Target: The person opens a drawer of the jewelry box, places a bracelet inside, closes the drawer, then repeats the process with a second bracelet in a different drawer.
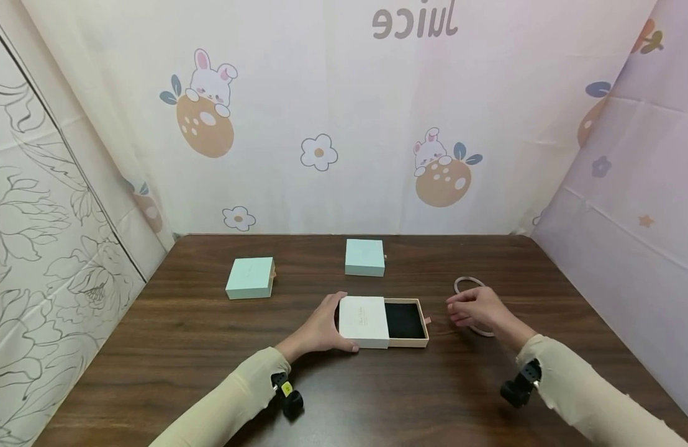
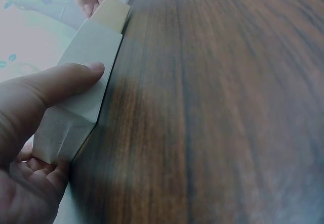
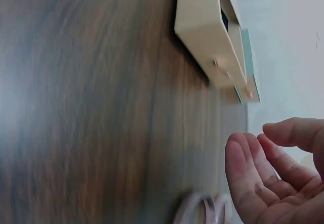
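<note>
My left hand (image 1: pixel 320 326) grips a white sliding jewellery box (image 1: pixel 363 318), thumb on its near side and fingers around the far side. The box's cream drawer (image 1: pixel 408 342) is pulled partly out to the right and shows a black lining (image 1: pixel 404 320) and a small pinkish pull tab (image 1: pixel 428 320). In the left wrist view the thumb (image 2: pixel 76 80) presses flat on the side of the sleeve. My right hand (image 1: pixel 478 308) hovers right of the drawer, fingers loosely bent and holding nothing. A pale bangle (image 1: pixel 468 279) lies beneath it, partly hidden by the hand.
Two mint-green boxes stand farther back: one box (image 1: pixel 251 277) at the left, another box (image 1: pixel 364 257) behind the white one. A dark wooden table (image 1: pixel 400 397) carries everything. Printed curtains (image 1: pixel 372 93) hang at its back and sides.
</note>
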`<state>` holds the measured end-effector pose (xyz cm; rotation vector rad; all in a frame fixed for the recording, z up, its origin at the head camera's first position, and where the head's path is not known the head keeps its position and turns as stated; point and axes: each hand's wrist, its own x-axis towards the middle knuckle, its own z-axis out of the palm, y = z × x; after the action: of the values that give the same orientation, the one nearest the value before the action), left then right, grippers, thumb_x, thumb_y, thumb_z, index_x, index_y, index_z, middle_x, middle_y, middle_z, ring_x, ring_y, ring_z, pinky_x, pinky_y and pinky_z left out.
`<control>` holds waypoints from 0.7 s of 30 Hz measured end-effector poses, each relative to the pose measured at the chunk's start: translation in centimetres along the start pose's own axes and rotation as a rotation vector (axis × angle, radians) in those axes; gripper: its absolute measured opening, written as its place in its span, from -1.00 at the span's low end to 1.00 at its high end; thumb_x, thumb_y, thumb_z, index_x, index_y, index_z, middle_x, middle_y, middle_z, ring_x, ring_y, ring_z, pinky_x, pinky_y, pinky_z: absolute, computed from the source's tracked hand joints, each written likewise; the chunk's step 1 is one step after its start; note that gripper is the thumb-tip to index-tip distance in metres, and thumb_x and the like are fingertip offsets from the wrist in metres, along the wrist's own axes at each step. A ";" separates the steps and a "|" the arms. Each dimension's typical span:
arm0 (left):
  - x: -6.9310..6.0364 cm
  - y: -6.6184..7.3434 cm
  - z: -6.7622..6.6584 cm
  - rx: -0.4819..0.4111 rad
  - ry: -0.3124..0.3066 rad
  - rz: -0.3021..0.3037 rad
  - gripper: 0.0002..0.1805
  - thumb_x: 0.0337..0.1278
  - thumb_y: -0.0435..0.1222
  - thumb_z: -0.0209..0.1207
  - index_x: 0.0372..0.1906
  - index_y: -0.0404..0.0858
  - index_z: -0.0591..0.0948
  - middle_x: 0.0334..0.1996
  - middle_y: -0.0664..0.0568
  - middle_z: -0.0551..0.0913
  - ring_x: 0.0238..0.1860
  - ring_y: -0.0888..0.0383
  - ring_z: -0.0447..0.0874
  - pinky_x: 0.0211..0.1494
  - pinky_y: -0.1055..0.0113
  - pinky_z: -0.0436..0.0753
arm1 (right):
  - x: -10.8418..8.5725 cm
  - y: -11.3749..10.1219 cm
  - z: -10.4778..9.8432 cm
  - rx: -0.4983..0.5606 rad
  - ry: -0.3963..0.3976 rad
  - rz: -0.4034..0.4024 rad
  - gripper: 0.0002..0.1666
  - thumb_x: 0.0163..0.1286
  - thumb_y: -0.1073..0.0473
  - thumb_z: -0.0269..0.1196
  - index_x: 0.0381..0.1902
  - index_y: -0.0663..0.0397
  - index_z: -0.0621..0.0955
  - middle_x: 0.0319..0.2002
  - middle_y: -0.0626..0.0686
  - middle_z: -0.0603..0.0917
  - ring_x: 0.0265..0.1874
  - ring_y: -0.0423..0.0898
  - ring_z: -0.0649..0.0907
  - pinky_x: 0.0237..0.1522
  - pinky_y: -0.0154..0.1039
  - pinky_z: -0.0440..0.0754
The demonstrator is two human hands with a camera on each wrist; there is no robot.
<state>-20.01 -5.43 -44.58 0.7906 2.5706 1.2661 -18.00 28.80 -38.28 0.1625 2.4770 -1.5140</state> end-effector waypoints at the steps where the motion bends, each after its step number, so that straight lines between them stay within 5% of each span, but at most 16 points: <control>1: 0.0 0.0 0.0 0.001 0.000 -0.001 0.20 -0.40 -0.08 0.56 0.40 -0.38 0.13 0.21 -0.15 0.29 0.04 0.05 0.36 0.12 0.08 0.38 | -0.1 0.1 -0.5 -0.026 0.013 -0.013 -0.66 0.36 0.36 0.13 -0.05 0.64 0.51 -0.29 0.29 0.69 -0.39 0.01 0.70 -0.31 -0.11 0.65; 6: 0.0 0.1 0.0 0.004 -0.001 -0.005 0.19 -0.39 -0.08 0.56 0.40 -0.37 0.14 0.21 -0.15 0.29 0.04 0.05 0.37 0.12 0.08 0.38 | -0.4 0.5 -2.4 -0.152 0.072 -0.079 -0.62 0.37 0.26 0.14 -0.07 0.58 0.54 -0.30 0.23 0.68 -0.41 0.01 0.67 -0.38 -0.13 0.65; 13: 0.0 0.0 0.1 0.015 -0.007 -0.007 0.19 -0.39 -0.07 0.55 0.41 -0.36 0.14 0.20 -0.13 0.30 0.04 0.06 0.37 0.12 0.10 0.39 | -0.5 1.9 -4.5 -0.566 0.196 -0.228 -0.61 0.42 0.08 0.12 -0.16 0.39 0.61 -0.37 0.16 0.66 -0.48 -0.06 0.58 -0.50 -0.16 0.49; 21: 0.0 0.0 0.1 0.008 0.007 0.007 0.19 -0.41 -0.07 0.56 0.39 -0.37 0.15 0.17 -0.12 0.32 0.01 0.06 0.37 0.10 0.09 0.39 | -0.5 3.3 -5.7 -0.847 0.254 -0.255 -0.68 0.40 0.08 0.15 -0.31 0.29 0.56 -0.59 -0.02 0.55 -0.70 -0.13 0.43 -0.70 -0.19 0.35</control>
<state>-20.00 -5.39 -44.61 0.7983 2.5823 1.2641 -17.58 35.41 -38.52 -0.1252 3.1937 -0.4032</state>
